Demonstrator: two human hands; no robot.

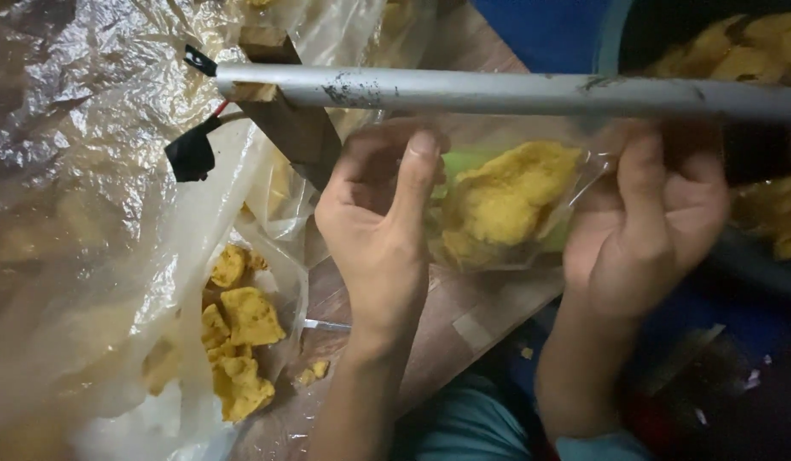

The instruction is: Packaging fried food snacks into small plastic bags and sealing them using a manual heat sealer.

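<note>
Bag's (506, 205) top edge hidden behind the bar (515, 92), fingertips of both hands out of sight, bowl (720, 43) cut off at the right edge

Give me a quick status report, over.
Left hand and right hand grip clear bag of yellow crackers. Grey metal bar crosses just above it.

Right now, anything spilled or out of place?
Yes: a few yellow cracker crumbs lie loose on the wooden board, outside the open plastic bag of crackers. The small clear packet held by both hands looks intact.
</note>
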